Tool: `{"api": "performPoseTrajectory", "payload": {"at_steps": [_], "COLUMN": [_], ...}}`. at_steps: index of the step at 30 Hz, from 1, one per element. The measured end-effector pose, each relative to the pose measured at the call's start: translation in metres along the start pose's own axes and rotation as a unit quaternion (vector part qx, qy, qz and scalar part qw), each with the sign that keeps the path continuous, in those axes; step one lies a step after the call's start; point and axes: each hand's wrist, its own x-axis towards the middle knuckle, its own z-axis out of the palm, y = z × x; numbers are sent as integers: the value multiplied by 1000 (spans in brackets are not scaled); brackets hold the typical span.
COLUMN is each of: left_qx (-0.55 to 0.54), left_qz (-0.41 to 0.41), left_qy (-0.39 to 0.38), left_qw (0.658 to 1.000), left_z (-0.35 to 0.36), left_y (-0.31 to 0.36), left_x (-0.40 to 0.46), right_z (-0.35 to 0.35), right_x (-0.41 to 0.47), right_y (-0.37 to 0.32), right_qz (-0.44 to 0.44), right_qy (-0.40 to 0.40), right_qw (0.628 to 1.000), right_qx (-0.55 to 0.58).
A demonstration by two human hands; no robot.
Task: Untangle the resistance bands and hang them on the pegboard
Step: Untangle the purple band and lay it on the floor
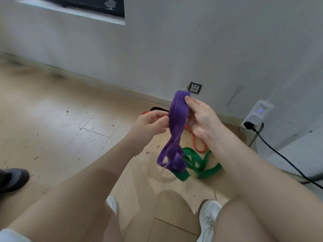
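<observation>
A purple resistance band [176,130] hangs folded between both hands above the floor, its lower end bunched in loops. My right hand [201,117] holds its top, thumb pressed on the upper fold. My left hand [152,124] pinches the band's left edge a little lower. On the floor below lies a green band [201,163] in tangled loops. An orange band [197,145] lies beside it, partly hidden behind my right hand. A bit of black band [157,108] and a red end [145,112] show behind my left hand. No pegboard is in view.
A grey wall runs close behind, with a socket [194,88] near the floor. A white plugged-in device [257,114] with a black cable [286,159] sits at right. My white shoes [208,219] are below; a dark shoe [12,179] is at left.
</observation>
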Motion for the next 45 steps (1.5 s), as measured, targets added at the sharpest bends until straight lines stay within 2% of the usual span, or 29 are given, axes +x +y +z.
{"api": "performPoseTrajectory", "payload": {"at_steps": [3,11,15,18,20,22,24,25,26,28,30,31,33,35,36,38,40,42,45], "left_qx": [-34,-49,-49,-78,-55,-61,-77,-78,-78,-83,-91,-91,-91,-94,-96,-83,-55,-41,-74], "left_qz": [33,26,24,8,4,-4,-19,-24,-26,-39,-61,-67,-65,-59,-59,-46,-12,12,-6], "left_qy": [57,124,175,214,221,225,237,245,251,255,240,229,212,195,185,167,145,116,80], "left_qw": [997,991,983,974,974,973,968,966,964,963,965,967,971,974,976,981,988,992,994], "left_z": [7,24,22,19,20,23,24,23,21,16,13,13,13,14,14,14,13,11,3], "left_y": [0,-7,-2,-1,-2,-1,-1,-1,-2,-2,-1,-1,-1,-1,0,1,3,5,6], "left_x": [-2,-7,-2,2,3,2,1,1,2,6,9,9,9,7,6,5,5,5,8], "right_z": [6,12,-6,-18,-18,-17,-18,-21,-24,-27,-36,-39,-40,-35,-32,-30,-30,-29,-25], "right_x": [-4,-12,-26,-56,-58,-49,-40,-36,-34,-35,-35,-33,-27,-25,-23,-22,-23,-21,-16], "right_y": [-2,11,21,52,69,72,72,72,71,62,50,46,48,54,58,61,60,55,45], "right_qz": [5,-49,-88,-109,-134,-181,-191,-171,-124,12,106,122,87,7,-23,-31,-48,-92,-107], "right_qy": [12,47,106,58,42,85,115,105,76,-35,-119,-136,-116,-36,-20,-57,-86,-69,-42], "right_qw": [999,985,916,912,892,868,850,862,894,969,983,980,970,944,937,943,932,913,938], "right_qx": [-37,-158,-377,-390,-430,-456,-476,-466,-423,-244,-87,-83,-194,-329,-348,-328,-349,-391,-327]}}
